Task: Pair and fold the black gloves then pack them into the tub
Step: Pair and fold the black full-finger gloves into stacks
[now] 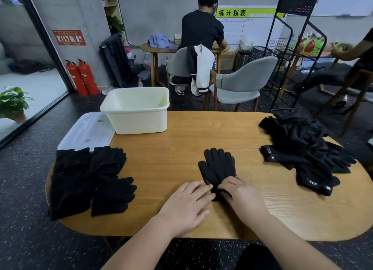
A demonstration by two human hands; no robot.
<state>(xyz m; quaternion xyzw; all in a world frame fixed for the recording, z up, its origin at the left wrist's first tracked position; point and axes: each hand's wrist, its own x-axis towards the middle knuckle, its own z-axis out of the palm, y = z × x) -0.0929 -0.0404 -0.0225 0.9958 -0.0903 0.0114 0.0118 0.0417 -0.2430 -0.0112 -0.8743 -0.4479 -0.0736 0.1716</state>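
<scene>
Glove pair (219, 166), fingers pointing away, cuff nearest

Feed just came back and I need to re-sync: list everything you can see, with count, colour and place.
stacked gloves: apparently two, black, table centre
folded gloves: several, black, table's left end
loose gloves: uncounted pile, black, table's right end
tub: one, cream, far left of table
lid: one, clear, left of tub
table: one, wooden
chairs: two, grey, behind table
fire extinguishers: two, red, by left wall
other people: two, beyond the table
left hand: fingertips touch the stacked gloves' cuff
right hand: pinches that cuff
</scene>
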